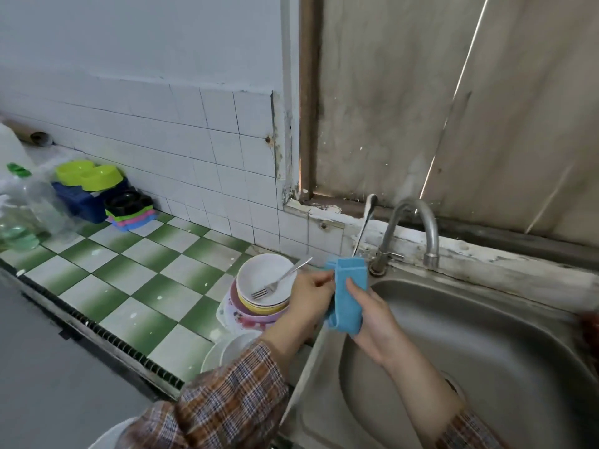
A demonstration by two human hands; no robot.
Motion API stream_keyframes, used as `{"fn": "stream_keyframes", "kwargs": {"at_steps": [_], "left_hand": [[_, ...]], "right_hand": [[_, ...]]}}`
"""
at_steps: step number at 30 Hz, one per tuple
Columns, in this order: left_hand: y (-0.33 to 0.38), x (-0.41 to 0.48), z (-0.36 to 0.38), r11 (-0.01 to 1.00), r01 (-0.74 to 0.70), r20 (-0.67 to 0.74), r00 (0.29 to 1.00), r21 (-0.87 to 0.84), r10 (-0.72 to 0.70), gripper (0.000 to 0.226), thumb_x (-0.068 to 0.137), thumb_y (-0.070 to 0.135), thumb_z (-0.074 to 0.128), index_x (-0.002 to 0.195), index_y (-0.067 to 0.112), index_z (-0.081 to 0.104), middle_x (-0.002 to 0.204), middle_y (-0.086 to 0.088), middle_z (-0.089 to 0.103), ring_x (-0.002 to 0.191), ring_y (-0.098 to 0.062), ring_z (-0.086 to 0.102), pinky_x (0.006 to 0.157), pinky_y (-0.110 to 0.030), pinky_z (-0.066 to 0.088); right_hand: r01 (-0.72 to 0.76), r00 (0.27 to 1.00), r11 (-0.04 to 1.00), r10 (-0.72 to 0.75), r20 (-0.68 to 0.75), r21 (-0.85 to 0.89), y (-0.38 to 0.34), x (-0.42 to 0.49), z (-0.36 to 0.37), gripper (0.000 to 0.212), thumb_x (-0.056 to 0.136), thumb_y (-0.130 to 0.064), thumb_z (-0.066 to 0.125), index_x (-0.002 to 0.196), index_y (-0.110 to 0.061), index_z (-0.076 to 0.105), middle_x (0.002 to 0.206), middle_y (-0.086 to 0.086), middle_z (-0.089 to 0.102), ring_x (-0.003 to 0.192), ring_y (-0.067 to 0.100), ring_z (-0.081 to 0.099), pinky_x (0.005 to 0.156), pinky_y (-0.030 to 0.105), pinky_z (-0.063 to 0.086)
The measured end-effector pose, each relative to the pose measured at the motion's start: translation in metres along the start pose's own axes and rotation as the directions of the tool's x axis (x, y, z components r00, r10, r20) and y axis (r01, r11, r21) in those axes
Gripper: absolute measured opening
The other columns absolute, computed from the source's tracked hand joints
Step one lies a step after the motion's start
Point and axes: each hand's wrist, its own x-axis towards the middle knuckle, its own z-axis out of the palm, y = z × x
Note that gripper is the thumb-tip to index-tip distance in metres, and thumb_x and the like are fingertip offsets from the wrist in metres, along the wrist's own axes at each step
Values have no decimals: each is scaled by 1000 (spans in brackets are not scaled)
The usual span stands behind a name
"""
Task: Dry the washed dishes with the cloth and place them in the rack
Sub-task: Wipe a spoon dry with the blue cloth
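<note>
From the head view, we are standing at the sink point(470, 335) and working a blue cloth point(346, 312) over a long metal utensil point(364, 222). Its handle is sticking up out of the top of the cloth, toward the tap point(418, 205); its working end is hidden inside the folds, so we cannot tell what kind it is. Our right hand point(372, 325) is wrapping its fingers point(355, 286) round the cloth and gripping the utensil through it, above the basin's left edge. Our left hand point(309, 298) is pinching the cloth's left edge with curled fingers.

Just beside the left hand, a fork point(270, 286) is lying in a white bowl point(259, 270) that is topping a stack of bowls point(259, 311) on the tiled counter point(136, 280). Nearer us, white plates point(236, 346) are waiting too. We are not seeing a clear rack; a blue crate point(81, 202) holding green dishes is sitting well apart along the wall and may be serving as one.

We are judging the main risk to be the utensil sliding down through the wet cloth and dropping into the basin, since only the fabric is holding it. Our left hand and checked sleeve point(233, 393) are also working close to the stack, so a careless sweep could be knocking the fork out or tipping the bowls.
</note>
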Motion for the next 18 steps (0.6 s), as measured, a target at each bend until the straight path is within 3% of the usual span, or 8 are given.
{"fn": "stream_keyframes", "kwargs": {"at_steps": [2,4,7,9,11,14,16,18], "left_hand": [[2,-17,24,999,-26,94,995,41,22,18,96,5,56,106,5,71,92,-6,72,78,-9,67,77,-26,56],[5,-30,46,996,-68,187,981,61,56,23,95,2,55,112,8,69,100,-4,71,85,-5,67,82,-21,55],[9,-50,80,987,-149,161,977,61,138,32,88,-10,59,113,7,67,96,5,72,75,6,66,72,-14,52],[12,-61,101,991,-131,86,988,19,129,31,84,-12,63,110,3,69,83,5,74,69,1,68,65,-15,53],[14,-71,119,988,-151,81,986,36,148,31,83,-13,64,105,8,71,71,2,73,65,-6,68,65,-22,56],[14,-86,144,978,-190,147,973,85,176,31,85,-15,59,101,9,72,68,0,72,67,-13,67,78,-38,59],[12,-95,157,958,-235,128,968,165,216,35,84,-12,60,97,17,74,69,-4,71,69,-16,67,83,-47,57],[11,-105,171,932,-277,108,960,232,259,36,80,-2,60,96,26,75,72,-5,74,73,-19,70,82,-48,58]], "right_hand": [[88,994,996,-89,-60,-27,-9,-17,-13,23,97,-12,50,118,-11,59,99,10,70,80,21,68,58,30,57],[180,978,983,-182,-104,-30,-22,-34,-30,21,97,-6,51,115,-12,60,96,9,70,75,18,69,56,27,56],[284,948,951,-298,-110,-126,-42,-57,-57,22,92,-2,56,111,-10,61,93,8,70,76,19,67,57,26,56],[328,929,922,-354,-107,-204,-54,-71,-73,21,88,0,61,105,-12,63,90,7,72,75,20,67,59,28,56],[353,910,903,-393,-135,-247,-67,-85,-88,21,84,2,66,100,-12,65,86,7,72,72,20,67,59,30,56],[381,874,877,-445,-197,-292,-85,-103,-111,20,80,0,72,97,-10,68,86,8,73,72,21,68,64,35,56],[408,850,860,-480,-216,-306,-95,-114,-123,16,80,-1,73,91,-12,68,84,7,73,68,17,68,60,29,57],[446,813,831,-532,-239,-332,-101,-122,-131,14,81,-4,74,86,-16,67,84,6,72,63,10,68,56,23,56]]}}
